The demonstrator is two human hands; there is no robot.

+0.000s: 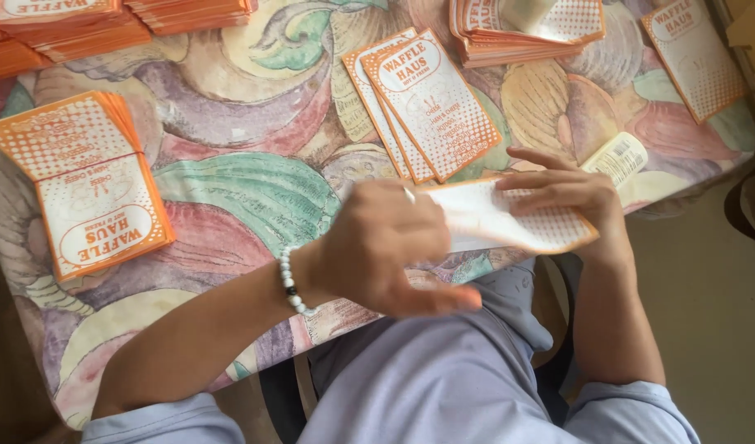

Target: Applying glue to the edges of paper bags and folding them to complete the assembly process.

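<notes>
Lying flat under both hands: a thin paper sleeve [509, 218], oblong, white with an orange border and an orange dot pattern; it was held at the near table edge, just in front of the fanned sleeves
Left hand [385, 247]: seen blurred from the back; its fingers were curled over the sleeve's left end; how tightly the paper was gripped could not be told; a bracelet of white beads [293, 281] with one dark bead was worn at the wrist
Right hand [562, 193]: fingers were stretched out almost straight and pressed flat on the sleeve's top face; nothing was clasped
Fanned sleeves [422, 103]: three or so like papers were overlapped, printed side up
Banded bundle [90, 181]: a thick stack at the left was bound across by a thin band
Far stacks [525, 25]: more orange-edged piles were set along the far edge
Single sleeve [694, 53]: laid alone at the far right
Tablecloth [254, 189]: smooth, printed with large pastel swirls
Small label [616, 158]: a pale slip was seen curled beside the right hand
</notes>
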